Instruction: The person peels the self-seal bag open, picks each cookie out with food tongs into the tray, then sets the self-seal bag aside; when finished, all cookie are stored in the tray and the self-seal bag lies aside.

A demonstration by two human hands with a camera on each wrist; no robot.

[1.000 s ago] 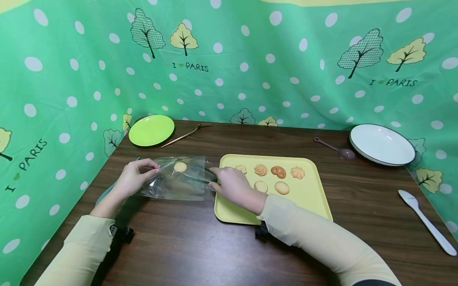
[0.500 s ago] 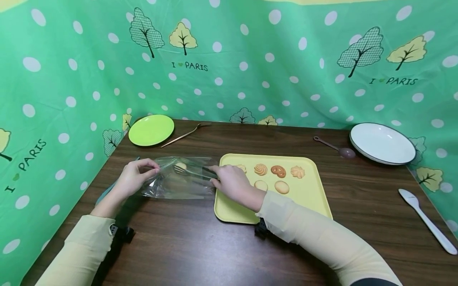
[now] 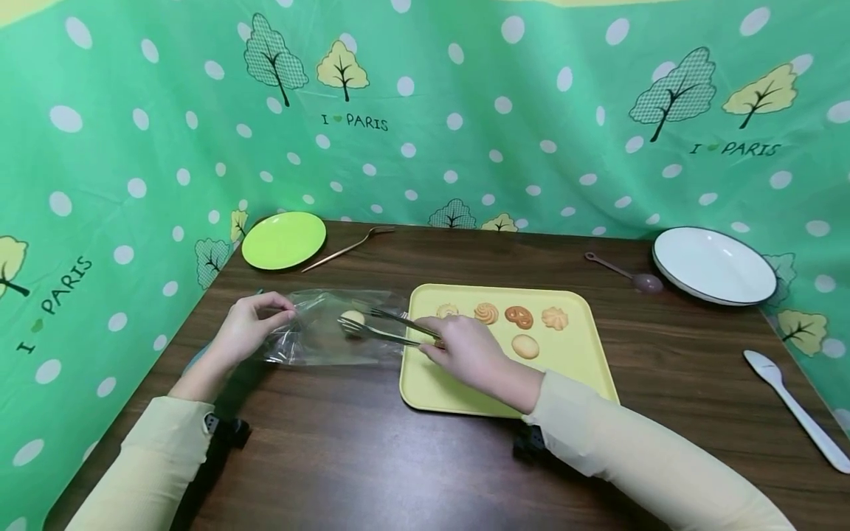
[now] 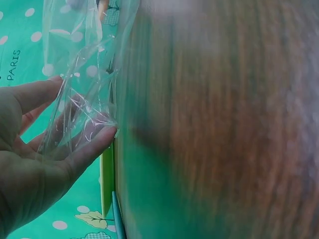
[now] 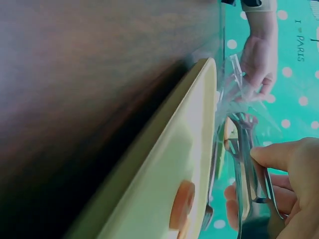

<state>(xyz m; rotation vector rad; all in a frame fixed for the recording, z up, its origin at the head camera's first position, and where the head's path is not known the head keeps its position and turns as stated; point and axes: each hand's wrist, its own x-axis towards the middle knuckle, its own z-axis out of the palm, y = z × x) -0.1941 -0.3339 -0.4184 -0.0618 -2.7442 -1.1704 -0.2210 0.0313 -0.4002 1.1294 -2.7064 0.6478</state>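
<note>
A clear plastic bag lies across the table, with its right end at the yellow tray. My left hand holds the bag's left end between thumb and fingers; in the left wrist view, crinkled film spans them. Fork-tipped metal tongs are gripped in my right hand, over the tray's left edge. Their tines reach left into the bag area and overlap a round pale cookie. The right wrist view shows this cookie right at the tong tips.
The yellow tray carries several cookies, including a pretzel-shaped one. Behind stand a green plate and a copper-coloured fork. To the right are a brown spoon, a white dish and a white spatula-like utensil.
My right hand has drawn back rightward with the tongs, baring more of them. The cookie in the bag area has shifted slightly right. My left hand has stayed in place.
</note>
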